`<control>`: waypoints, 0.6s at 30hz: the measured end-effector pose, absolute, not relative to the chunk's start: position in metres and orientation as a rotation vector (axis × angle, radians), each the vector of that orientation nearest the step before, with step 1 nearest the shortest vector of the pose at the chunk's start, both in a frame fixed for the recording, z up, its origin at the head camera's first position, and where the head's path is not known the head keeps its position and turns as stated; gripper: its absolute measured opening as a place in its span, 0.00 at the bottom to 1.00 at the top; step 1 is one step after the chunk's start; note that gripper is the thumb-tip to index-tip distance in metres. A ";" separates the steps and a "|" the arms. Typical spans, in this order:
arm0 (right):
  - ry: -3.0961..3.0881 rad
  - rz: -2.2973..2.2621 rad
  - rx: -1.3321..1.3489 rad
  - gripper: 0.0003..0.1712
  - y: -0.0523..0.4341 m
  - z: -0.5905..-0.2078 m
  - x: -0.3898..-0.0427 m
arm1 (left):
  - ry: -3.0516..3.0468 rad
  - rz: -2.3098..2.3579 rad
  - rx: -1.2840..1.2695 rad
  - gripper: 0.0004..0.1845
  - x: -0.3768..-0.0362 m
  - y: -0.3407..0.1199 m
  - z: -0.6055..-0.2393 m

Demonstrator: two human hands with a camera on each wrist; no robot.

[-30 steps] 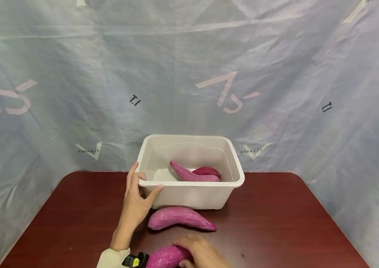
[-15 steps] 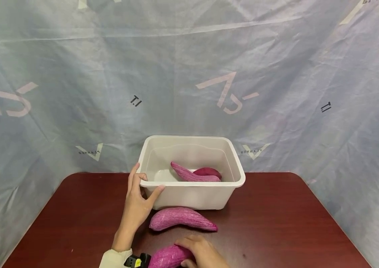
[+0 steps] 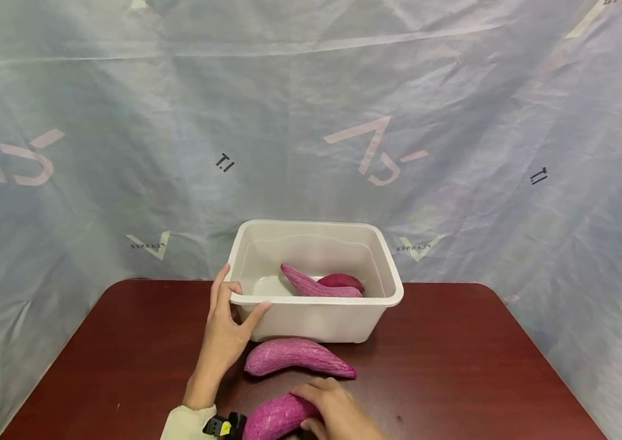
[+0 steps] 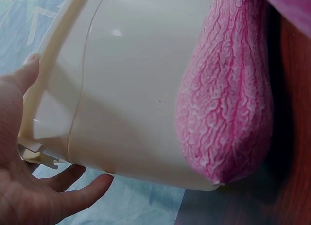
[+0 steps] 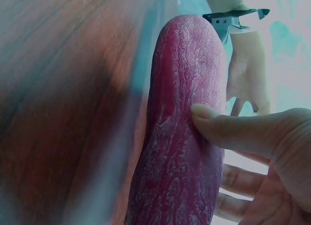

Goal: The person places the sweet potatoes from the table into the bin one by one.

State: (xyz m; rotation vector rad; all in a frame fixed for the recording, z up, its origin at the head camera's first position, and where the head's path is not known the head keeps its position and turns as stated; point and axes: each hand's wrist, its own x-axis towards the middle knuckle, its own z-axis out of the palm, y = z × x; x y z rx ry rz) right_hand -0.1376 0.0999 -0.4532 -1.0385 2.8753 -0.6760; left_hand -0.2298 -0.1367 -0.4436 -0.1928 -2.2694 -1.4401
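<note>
Four purple sweet potatoes (image 3: 297, 357), one tub (image 3: 316, 321), two hands (image 3: 225, 333)

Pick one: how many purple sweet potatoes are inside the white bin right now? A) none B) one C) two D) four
C: in the head view two purple sweet potatoes lie in the white bin, a lighter long one in front and a darker one behind it; a third lies on the table in front of the bin and a fourth is in the right hand.
</note>
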 end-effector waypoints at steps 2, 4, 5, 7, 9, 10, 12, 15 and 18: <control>2.861 -0.677 -1.029 0.24 0.100 -0.450 -0.138 | -2.264 -1.447 -0.197 0.26 -0.230 -0.137 -0.442; 2.875 -0.666 -1.041 0.24 0.100 -0.448 -0.139 | -2.264 -1.449 -0.189 0.26 -0.229 -0.138 -0.441; 2.885 -0.660 -1.046 0.24 0.100 -0.448 -0.139 | -2.264 -1.447 -0.186 0.26 -0.229 -0.138 -0.441; 2.918 -0.641 -1.056 0.25 0.101 -0.446 -0.140 | -2.265 -1.443 -0.183 0.27 -0.229 -0.138 -0.441; 2.958 -0.624 -1.043 0.27 0.102 -0.443 -0.140 | -2.268 -1.436 -0.188 0.27 -0.230 -0.137 -0.441; 2.970 -0.622 -1.032 0.27 0.103 -0.441 -0.140 | -2.267 -1.434 -0.193 0.27 -0.231 -0.137 -0.441; 2.989 -0.629 -1.011 0.29 0.104 -0.438 -0.140 | -2.264 -1.438 -0.197 0.27 -0.231 -0.136 -0.442; 3.021 -0.649 -1.015 0.29 0.105 -0.433 -0.140 | -2.263 -1.442 -0.191 0.27 -0.231 -0.136 -0.443; 3.064 -0.647 -1.062 0.29 0.106 -0.428 -0.139 | -2.263 -1.441 -0.190 0.27 -0.231 -0.136 -0.443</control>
